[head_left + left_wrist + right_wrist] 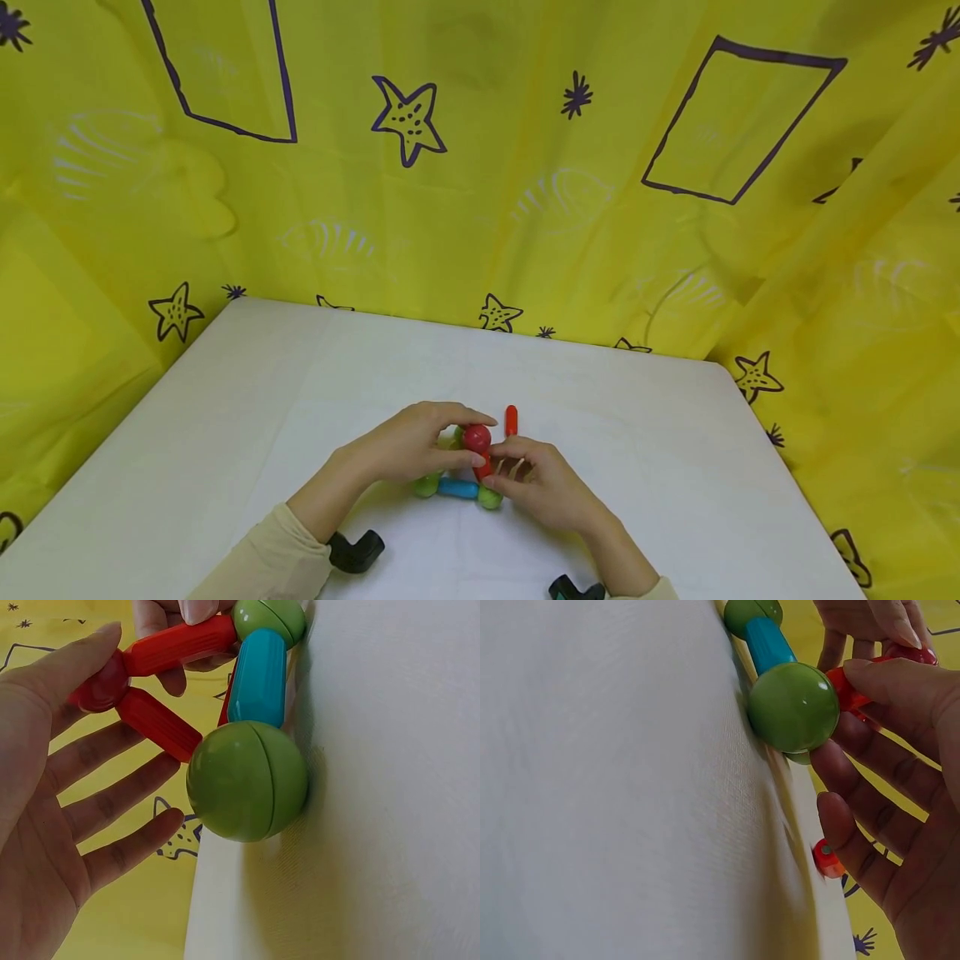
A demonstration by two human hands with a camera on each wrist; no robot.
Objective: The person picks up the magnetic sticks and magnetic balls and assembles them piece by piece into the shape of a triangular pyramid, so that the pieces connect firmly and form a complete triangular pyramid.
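Note:
A small built frame of magnetic sticks and balls stands on the table. Its red ball [477, 437] is at the top, pinched between thumb and forefinger of my left hand [408, 443]. Below it, my right hand [546, 485] grips a red stick [180, 646] that runs from the red ball to a green ball [793, 707]. A second red stick [159, 724] slopes from the red ball to another green ball [247, 781]. Between these two green balls lies a blue stick [457, 488]. Part of the frame's far side is hidden behind the hands.
A loose red stick [512, 420] lies on the white table [637, 467] just beyond my right hand. Yellow curtains [480, 208] with drawn stars hang around the table's back and sides. Black devices [357, 552] sit at both wrists.

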